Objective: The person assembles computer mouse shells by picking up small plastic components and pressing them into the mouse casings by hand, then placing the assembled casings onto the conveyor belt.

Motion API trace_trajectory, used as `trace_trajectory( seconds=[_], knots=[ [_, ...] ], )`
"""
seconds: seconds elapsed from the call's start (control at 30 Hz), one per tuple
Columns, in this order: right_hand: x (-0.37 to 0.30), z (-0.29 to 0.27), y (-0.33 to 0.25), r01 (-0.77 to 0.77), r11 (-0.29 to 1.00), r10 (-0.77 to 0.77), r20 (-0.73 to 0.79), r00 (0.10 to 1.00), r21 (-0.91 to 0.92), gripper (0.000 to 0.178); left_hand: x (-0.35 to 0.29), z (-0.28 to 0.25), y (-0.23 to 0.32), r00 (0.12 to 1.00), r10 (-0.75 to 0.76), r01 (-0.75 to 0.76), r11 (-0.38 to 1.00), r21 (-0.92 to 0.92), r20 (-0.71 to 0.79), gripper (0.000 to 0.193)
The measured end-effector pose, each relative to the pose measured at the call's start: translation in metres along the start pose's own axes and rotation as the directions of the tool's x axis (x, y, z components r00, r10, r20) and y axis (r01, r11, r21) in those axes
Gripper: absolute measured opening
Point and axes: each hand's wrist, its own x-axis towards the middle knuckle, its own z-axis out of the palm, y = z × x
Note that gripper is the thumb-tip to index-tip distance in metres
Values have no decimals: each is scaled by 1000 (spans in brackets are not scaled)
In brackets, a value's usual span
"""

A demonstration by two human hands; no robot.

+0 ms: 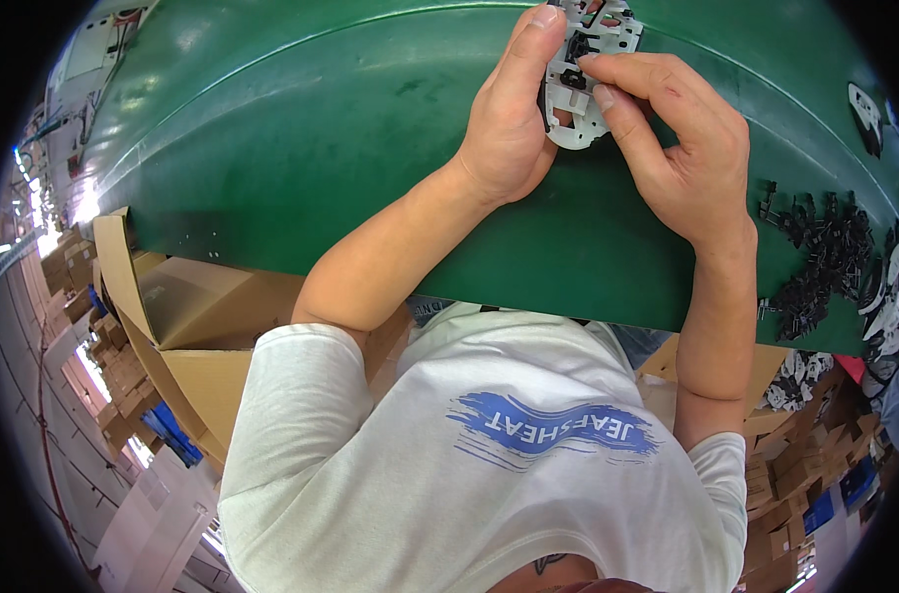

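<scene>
A white plastic housing point(575, 127) with a rounded near end is held up over the green table, its far end cut off by the picture's top edge. My left hand point(513, 114) grips it along its left side, thumb upright against the edge. Small black plastic parts point(573, 77) sit inside the housing. From the right, my right hand point(679, 124) reaches in with thumb and forefinger bent close together at these black parts. Whether a small piece is pinched between those fingertips is too small to make out.
On the green table point(370, 128), a pile of small black plastic parts point(830, 247) lies at the right. White-and-black pieces point(864, 119) rest beyond it, along the right edge. An open cardboard box point(207, 296) stands against the table's near left edge.
</scene>
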Motion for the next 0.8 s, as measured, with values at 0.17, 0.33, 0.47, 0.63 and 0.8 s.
trace_trajectory(
  seconds=[0.17,0.33,0.47,0.63,0.8],
  knots=[
    [0,0,0,-4,1000,4,0,1000,-3,22,1,1,0,1000,0,0,1000,-2,-7,45],
    [-1,0,1,-6,1000,6,-1,1000,-2,21,-1,16,6,997,-21,22,1000,13,-71,45],
    [-1,0,1,10,1000,-10,-6,1000,-7,21,-2,21,8,988,-42,47,999,28,-147,45],
    [0,1,0,5,1000,-5,-2,1000,-5,21,1,1,1,1000,-6,6,1000,-7,-6,45],
    [-1,1,2,11,1000,-11,-7,1000,-5,21,1,1,1,1000,-16,16,1000,3,-25,45]
  ],
)
